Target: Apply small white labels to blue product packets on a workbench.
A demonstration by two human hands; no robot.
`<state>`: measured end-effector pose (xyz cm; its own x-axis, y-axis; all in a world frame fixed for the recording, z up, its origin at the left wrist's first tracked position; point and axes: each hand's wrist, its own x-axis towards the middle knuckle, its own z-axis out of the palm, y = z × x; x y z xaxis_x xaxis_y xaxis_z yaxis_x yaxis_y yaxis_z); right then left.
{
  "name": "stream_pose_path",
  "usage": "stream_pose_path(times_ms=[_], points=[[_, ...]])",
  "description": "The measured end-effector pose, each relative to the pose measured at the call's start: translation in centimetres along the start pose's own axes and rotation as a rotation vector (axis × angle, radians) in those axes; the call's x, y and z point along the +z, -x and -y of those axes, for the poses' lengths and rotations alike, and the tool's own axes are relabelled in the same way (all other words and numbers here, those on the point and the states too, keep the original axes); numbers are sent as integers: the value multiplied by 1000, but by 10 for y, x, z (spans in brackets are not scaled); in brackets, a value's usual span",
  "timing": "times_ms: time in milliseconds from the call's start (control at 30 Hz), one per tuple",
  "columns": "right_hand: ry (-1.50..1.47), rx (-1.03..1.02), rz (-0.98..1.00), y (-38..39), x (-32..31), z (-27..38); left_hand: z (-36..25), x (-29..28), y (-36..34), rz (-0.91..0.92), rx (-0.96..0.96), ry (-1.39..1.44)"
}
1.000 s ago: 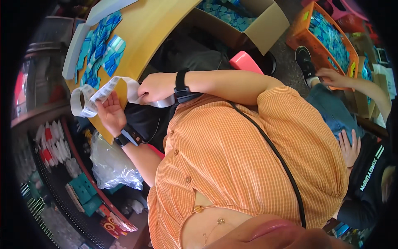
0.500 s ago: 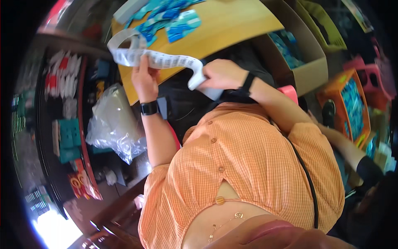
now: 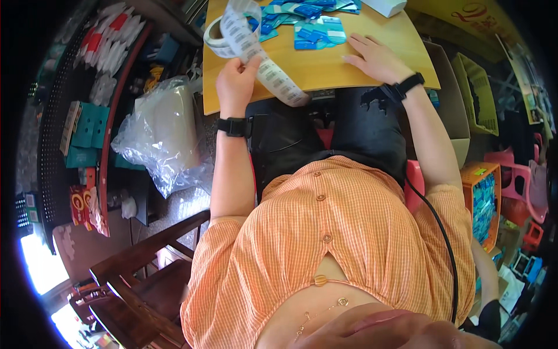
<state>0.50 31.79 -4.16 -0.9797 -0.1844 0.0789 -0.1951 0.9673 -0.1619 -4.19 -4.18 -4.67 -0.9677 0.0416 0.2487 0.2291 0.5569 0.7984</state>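
My left hand [image 3: 235,84] pinches the edge of a white label strip [image 3: 278,80] printed with rows of dark marks. From the fingers the strip's free end curls down over the table's front edge, above my lap. Its other end runs back to a loosely wound coil beside the hand. My right hand [image 3: 381,61] rests palm down on the yellow wooden table [image 3: 334,72], fingers stretched out and holding nothing. Just left of those fingertips lies a flat blue-and-teal packet [image 3: 319,34]. Behind it spreads a heap of similar blue packets [image 3: 302,10].
A white box [image 3: 385,6] stands at the table's far side. Cardboard [image 3: 444,75] and an orange crate of blue packets [image 3: 485,203] are at my right, with another person's arm [image 3: 485,273] lower down. Leftward are a clear plastic bag [image 3: 168,128], shelves and a wooden chair [image 3: 139,285].
My right hand has let go of the label strip and moved forward and right onto the table. The strip's end now hangs free. My left hand still holds the strip; the whole view has turned.
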Motion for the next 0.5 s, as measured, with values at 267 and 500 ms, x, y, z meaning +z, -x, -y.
stream_pose_path(times_ms=[267, 500], points=[[-38, -44, -154, 49, 25, 23, -12, 14, 13, 106, 84, 135], [-34, 29, -154, 7, 35, 31, -9, -4, 1, 125, -232, 231]])
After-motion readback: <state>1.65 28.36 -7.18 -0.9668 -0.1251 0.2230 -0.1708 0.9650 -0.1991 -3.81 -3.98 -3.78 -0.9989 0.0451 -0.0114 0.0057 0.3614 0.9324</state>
